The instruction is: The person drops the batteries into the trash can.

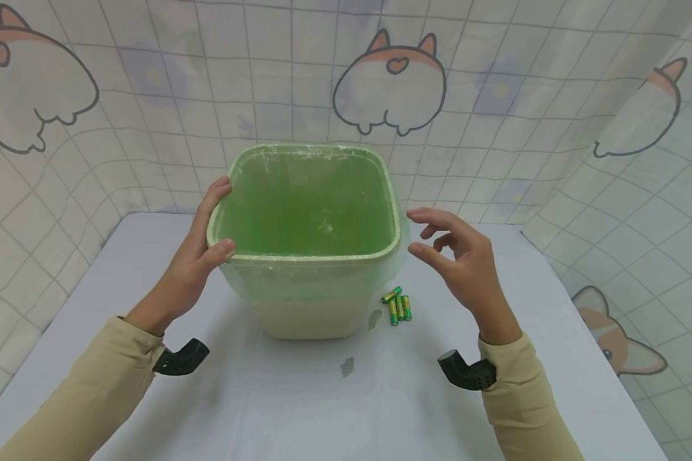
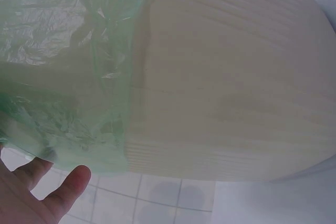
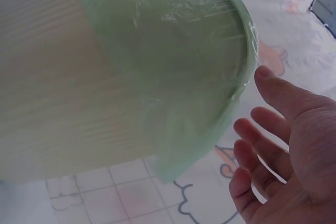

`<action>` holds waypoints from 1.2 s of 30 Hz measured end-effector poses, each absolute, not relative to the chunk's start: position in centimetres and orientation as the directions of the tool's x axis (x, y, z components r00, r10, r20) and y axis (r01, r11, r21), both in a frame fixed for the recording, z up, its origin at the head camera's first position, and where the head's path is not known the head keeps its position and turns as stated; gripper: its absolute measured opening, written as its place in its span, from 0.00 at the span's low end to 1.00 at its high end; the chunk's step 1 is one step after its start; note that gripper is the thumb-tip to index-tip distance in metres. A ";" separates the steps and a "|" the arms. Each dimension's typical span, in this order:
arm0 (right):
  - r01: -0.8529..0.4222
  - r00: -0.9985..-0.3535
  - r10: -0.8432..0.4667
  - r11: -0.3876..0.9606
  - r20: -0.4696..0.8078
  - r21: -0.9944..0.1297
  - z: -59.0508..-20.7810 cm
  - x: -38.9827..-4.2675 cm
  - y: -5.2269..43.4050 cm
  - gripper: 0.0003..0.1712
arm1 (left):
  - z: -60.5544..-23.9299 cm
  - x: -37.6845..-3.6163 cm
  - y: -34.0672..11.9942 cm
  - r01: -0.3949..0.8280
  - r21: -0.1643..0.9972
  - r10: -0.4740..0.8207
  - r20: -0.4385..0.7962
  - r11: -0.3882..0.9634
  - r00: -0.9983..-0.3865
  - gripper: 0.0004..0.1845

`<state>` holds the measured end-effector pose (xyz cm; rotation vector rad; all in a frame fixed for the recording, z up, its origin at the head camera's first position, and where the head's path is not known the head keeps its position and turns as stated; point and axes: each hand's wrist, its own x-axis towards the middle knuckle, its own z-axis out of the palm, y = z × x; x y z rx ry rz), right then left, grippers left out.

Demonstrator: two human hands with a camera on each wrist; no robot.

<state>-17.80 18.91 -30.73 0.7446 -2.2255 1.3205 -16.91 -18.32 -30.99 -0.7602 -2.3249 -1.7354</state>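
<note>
A pale trash bin [image 1: 308,320] stands upright on the table, lined with a thin green plastic bag [image 1: 308,202] folded over its rim. My left hand [image 1: 193,262] is at the bin's left rim, fingers and thumb spread and fairly straight. In the left wrist view, fingertips [image 2: 76,182] show beside the bag's folded edge. Off the right side of the rim, my right hand [image 1: 464,256] hovers with fingers loosely bent and nothing in them. The right wrist view has its thumb [image 3: 278,93] close to the bag-covered rim, where contact is hard to tell.
Several small green batteries [image 1: 400,307] lie on the white table [image 1: 265,410] just right of the bin. Two grey marks [image 1: 347,367] show on the tabletop. A checked cloth [image 1: 300,77] with corgi drawings hangs behind and at both sides.
</note>
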 end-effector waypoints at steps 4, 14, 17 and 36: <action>-0.636 -0.764 -0.218 0.412 0.607 -0.653 -31.2 -17.8 19.2 0.25 | -31.0 -16.9 -18.3 0.471 0.858 0.309 0.399 0.207 -0.863 0.37; -0.632 -0.769 -0.213 0.391 0.602 -0.669 -32.0 -17.7 19.8 0.26 | -31.0 -16.9 -18.2 0.471 0.858 0.310 0.399 0.207 -0.863 0.37; -0.627 -0.772 -0.211 0.400 0.599 -0.668 -32.2 -17.7 19.9 0.26 | -30.9 -16.9 -18.2 0.468 0.859 0.310 0.395 0.209 -0.865 0.37; -0.589 -0.802 -0.198 0.415 0.564 -0.693 -33.4 -17.6 20.3 0.24 | -30.9 -16.9 -18.3 0.459 0.860 0.305 0.386 0.221 -0.870 0.37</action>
